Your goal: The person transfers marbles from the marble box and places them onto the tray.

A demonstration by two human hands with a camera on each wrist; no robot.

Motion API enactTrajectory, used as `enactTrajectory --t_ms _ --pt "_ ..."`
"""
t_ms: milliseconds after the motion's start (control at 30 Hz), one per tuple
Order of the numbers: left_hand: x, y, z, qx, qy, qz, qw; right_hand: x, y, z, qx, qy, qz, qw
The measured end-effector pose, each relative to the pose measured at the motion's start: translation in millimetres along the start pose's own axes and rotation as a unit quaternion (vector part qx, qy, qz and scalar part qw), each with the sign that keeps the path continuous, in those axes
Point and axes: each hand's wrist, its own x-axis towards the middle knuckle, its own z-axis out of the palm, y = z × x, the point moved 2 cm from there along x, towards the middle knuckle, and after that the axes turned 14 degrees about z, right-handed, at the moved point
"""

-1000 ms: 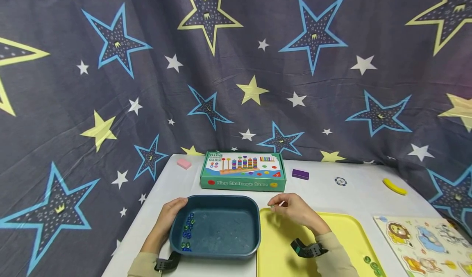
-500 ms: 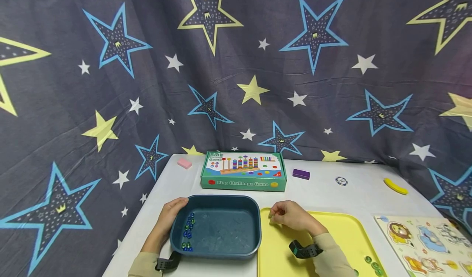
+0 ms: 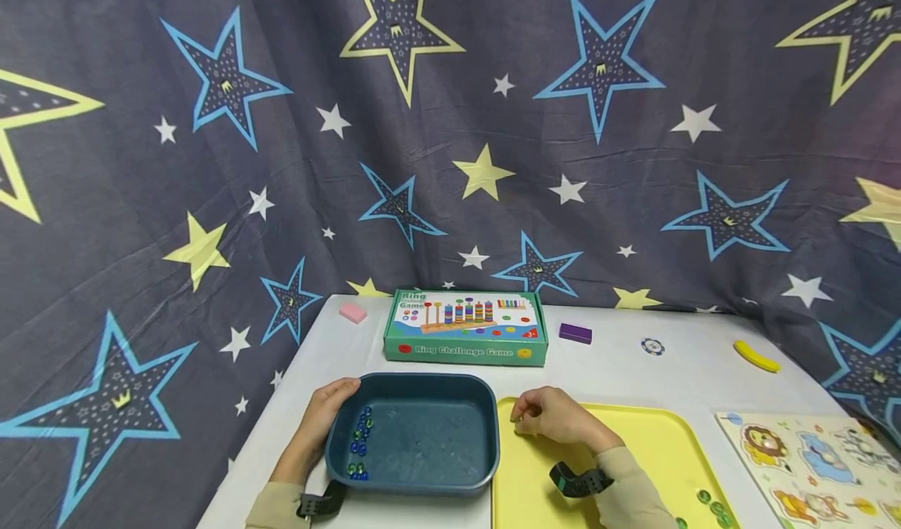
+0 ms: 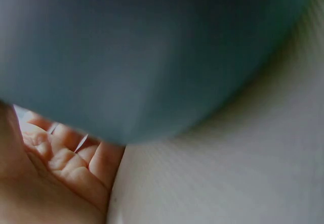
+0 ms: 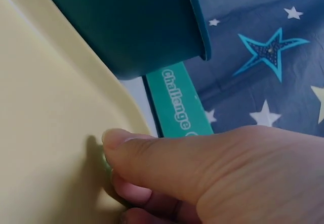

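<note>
At the left end of a dark teal bin (image 3: 431, 435), my left hand (image 3: 320, 415) grips the rim and outer side. Blue and green marbles (image 3: 360, 448) lie along the bin's left inside wall. My right hand (image 3: 556, 418) is low over the far left corner of a yellow tray (image 3: 644, 439). Its thumb and finger pinch a small green marble (image 5: 107, 164), mostly hidden by the fingertips in the right wrist view. Several green marbles (image 3: 716, 507) lie near the tray's right edge.
Behind the bin stands a green game box (image 3: 464, 349). A pink block (image 3: 352, 313), a purple block (image 3: 575, 333), a poker chip (image 3: 652, 347) and a yellow curved piece (image 3: 756, 355) lie farther back. An animal puzzle board (image 3: 802, 466) is right of the tray.
My right hand has come down from over the tray's far edge to its far left corner, with the green marble between its fingers. The left hand stays on the bin.
</note>
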Motion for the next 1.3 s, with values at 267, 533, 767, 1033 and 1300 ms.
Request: enactTrajectory --t_ms 267,533,767,1033,1300 --pt "-0.2 -1.3 -0.2 0.002 -0.002 0.005 1.0 -2.2 -0.6 -2.3 -0.011 0.009 -0.01 1.0" --pt "0.5 -0.6 0.8 0.002 0.003 0.002 1.0 -4.2 -4.5 -15.6 0.039 0.058 0.004 0.998" --pt "0.1 -2.5 -0.4 0.004 0.003 0.001 1.0 -11.6 -36.8 -16.0 0.143 0.07 -0.008 0.987" --pt "0.2 -2.2 0.6 0.0 -0.001 0.009 1.0 -18.5 -86.8 15.8 0.151 0.045 -0.062 0.986" --pt "-0.8 -2.4 0.2 0.002 0.008 0.006 0.9999 -11.1 -124.2 61.2 0.099 -0.022 -0.082 0.992"
